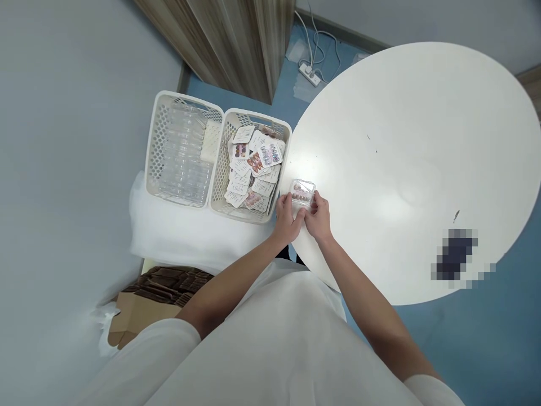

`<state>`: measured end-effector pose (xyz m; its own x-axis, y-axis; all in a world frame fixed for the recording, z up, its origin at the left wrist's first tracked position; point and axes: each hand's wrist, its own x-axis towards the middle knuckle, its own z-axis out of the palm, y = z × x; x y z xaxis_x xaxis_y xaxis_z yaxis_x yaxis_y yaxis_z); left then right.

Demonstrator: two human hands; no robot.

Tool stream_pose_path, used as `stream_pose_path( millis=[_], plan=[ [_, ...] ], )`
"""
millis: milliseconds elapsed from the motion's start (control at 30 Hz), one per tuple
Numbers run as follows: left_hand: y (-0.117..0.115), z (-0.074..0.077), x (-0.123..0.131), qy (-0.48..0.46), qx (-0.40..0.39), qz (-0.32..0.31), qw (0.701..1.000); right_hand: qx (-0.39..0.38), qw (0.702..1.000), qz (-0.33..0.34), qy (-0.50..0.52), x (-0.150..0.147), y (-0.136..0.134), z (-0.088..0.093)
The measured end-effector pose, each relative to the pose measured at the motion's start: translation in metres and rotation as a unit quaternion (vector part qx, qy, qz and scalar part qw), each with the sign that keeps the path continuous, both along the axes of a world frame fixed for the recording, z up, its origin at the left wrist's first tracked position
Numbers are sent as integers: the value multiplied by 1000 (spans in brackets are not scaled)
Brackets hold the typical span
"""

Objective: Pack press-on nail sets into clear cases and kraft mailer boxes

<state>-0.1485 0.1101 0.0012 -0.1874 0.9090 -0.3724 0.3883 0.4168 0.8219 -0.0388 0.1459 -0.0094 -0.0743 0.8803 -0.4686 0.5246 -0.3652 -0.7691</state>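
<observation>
Between both hands, over the near left edge of the white oval table (pixel 401 141), is a small clear plastic box (pixel 303 192) with rows of brownish press-on nails showing in it. My left hand (pixel 288 219) grips its left side, fingers along the edge and thumb at the near side. On the opposite side my right hand (pixel 318 217) holds it with bent fingers, the thumb close to the other thumb. Just left of my left hand stands a white basket (pixel 215 192) heaped with printed cards, several bearing coloured nail sets (pixel 270 154).
Farther left, a second white basket (pixel 153 129) holds stacked clear plastic boxes (pixel 186 152). A pixelated dark object (pixel 455 255) lies on the table's right. Brown cardboard (pixel 143 313) is at lower left. A power strip (pixel 310 74) with cables lies on the blue floor.
</observation>
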Motion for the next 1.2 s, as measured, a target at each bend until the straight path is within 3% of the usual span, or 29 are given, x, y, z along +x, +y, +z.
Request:
stream_pose_path(
  millis=[433, 767, 1000, 1200],
  plan=[
    [-1, 0, 1, -25, -23, 9, 999, -1, 1000, -1, 10, 1, 0, -1],
    [-7, -1, 1, -26, -17, 0, 1000, -27, 995, -63, 75, 2, -8, 6],
    [-12, -2, 5, -40, -13, 12, 999, -74, 984, -98, 128, 26, -38, 20],
    [-40, 5, 10, -13, -2, 37, 999, -77, 982, -50, 163, 56, -77, 31]
  ],
)
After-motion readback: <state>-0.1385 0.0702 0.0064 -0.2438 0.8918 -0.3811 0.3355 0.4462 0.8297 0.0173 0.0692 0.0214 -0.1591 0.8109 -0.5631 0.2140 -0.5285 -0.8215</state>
